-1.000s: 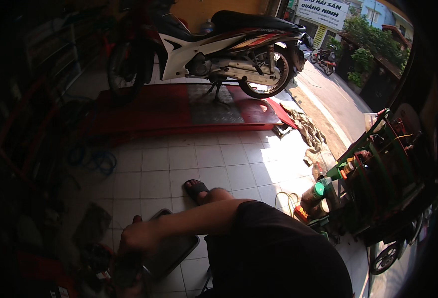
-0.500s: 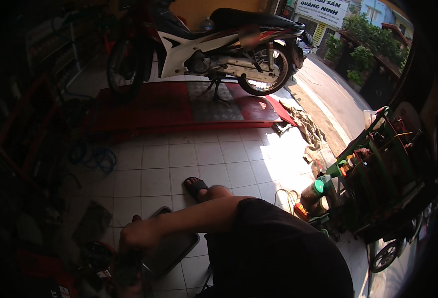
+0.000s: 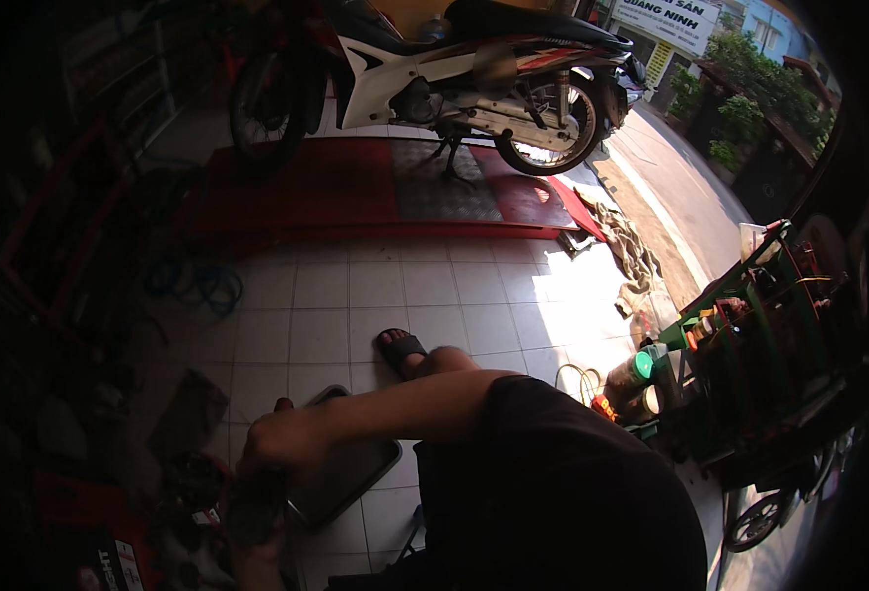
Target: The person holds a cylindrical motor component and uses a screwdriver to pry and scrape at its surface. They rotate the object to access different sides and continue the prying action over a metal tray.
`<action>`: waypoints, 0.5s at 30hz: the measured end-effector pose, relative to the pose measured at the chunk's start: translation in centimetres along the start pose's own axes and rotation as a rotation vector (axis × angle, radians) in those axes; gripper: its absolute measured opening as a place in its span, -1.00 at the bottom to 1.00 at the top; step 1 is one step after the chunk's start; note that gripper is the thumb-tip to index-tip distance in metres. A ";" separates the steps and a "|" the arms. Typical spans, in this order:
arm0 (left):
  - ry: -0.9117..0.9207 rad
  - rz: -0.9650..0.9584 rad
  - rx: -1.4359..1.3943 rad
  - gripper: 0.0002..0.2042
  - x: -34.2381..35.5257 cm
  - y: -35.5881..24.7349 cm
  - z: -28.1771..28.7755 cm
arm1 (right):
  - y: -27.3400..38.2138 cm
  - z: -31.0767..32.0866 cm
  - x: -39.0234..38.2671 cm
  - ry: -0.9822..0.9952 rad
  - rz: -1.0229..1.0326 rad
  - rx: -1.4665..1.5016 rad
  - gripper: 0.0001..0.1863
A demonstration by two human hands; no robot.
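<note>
My right arm reaches across to the lower left, and my right hand (image 3: 282, 441) is closed with its back up. A short reddish-brown end sticks up at its far side; I cannot tell whether it is the thumb or a handle tip. Just below it is a dark, roughly rounded part (image 3: 255, 507), its kind lost in shadow. My left hand (image 3: 257, 559), dim at the lower edge, appears wrapped round this part from below. Beside the hands on the tiles lies a dark, shallow tray (image 3: 380, 473), partly behind my forearm. Dark mechanical parts (image 3: 193, 483) stand left of my hands.
A motorbike (image 3: 434, 98) stands on a low red lift platform (image 3: 306, 202) ahead. To the right is a green tool rack (image 3: 750, 345) with jars (image 3: 632, 369). A red box (image 3: 85, 512) sits lower left, a blue hose (image 3: 198, 286) farther off. My sandalled foot (image 3: 400, 350) is beyond the tray.
The whole view has shifted, so the motorbike and floor sit higher and farther right. My hands stay together at the dark part, the right one slightly higher in the picture.
</note>
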State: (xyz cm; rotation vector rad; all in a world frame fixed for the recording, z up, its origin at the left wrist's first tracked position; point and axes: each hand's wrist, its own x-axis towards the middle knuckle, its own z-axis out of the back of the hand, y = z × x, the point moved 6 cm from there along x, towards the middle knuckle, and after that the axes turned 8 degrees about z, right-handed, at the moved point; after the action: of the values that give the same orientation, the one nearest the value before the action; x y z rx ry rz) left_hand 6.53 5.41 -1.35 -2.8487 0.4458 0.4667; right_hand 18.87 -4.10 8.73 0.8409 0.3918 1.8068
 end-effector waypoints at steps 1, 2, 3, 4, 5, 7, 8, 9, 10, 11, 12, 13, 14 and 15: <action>0.037 0.015 -0.017 -0.65 0.2 0.0 -0.3 | 0.0 0.3 0.0 0.004 -0.005 -0.008 -0.47; 0.108 0.046 -0.049 -0.66 -0.2 0.1 -1.1 | 0.0 -0.5 0.6 0.012 0.016 0.017 -0.47; 0.193 0.107 -0.078 -0.66 0.6 0.0 -2.2 | -0.8 -0.6 0.4 0.027 0.002 -0.038 -0.46; 0.223 0.151 -0.100 -0.66 1.0 0.3 -3.0 | -1.6 -1.4 0.2 0.037 0.004 -0.050 -0.45; 0.010 0.027 -0.157 -0.66 1.0 -0.2 -0.7 | -1.3 -1.3 0.5 0.020 -0.014 -0.017 -0.43; 0.029 0.128 -0.112 -0.66 1.9 -0.2 0.8 | -0.6 -0.2 -0.3 -0.020 -0.036 -0.009 -0.38; -0.152 -0.008 0.000 -0.66 1.6 -0.1 -0.8 | -0.8 0.0 -0.6 -0.078 -0.006 0.040 -0.40; 0.108 0.099 0.112 -0.64 1.4 -0.6 -1.4 | -0.1 0.2 -0.1 -0.048 -0.010 -0.016 -0.47; -0.123 0.051 -0.014 -0.62 1.2 -0.5 -0.4 | -0.2 0.2 -0.1 -0.089 0.005 -0.033 -0.52; -0.091 0.041 -0.006 -0.61 0.4 -0.7 -0.5 | -0.1 -0.3 0.6 -0.090 0.012 -0.029 -0.54; -0.037 0.048 0.005 -0.61 0.6 -0.8 -0.9 | -0.4 -0.3 0.7 -0.089 -0.001 -0.047 -0.56; -0.171 -0.016 -0.002 -0.61 0.4 -0.8 -0.5 | -0.5 -0.5 1.0 -0.076 -0.011 0.008 -0.54; -0.291 -0.067 -0.002 -0.61 0.6 -0.6 -1.6 | -0.6 -0.2 0.8 -0.066 -0.033 0.047 -0.51; -0.418 -0.127 -0.004 -0.61 0.3 -0.9 -1.8 | -0.7 0.2 0.8 -0.056 -0.046 0.091 -0.49</action>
State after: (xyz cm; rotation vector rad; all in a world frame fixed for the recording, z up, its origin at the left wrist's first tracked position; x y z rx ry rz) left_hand 7.60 5.68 0.34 -2.6569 0.1835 1.0052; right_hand 19.26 -3.11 8.73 0.9361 0.4565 1.7303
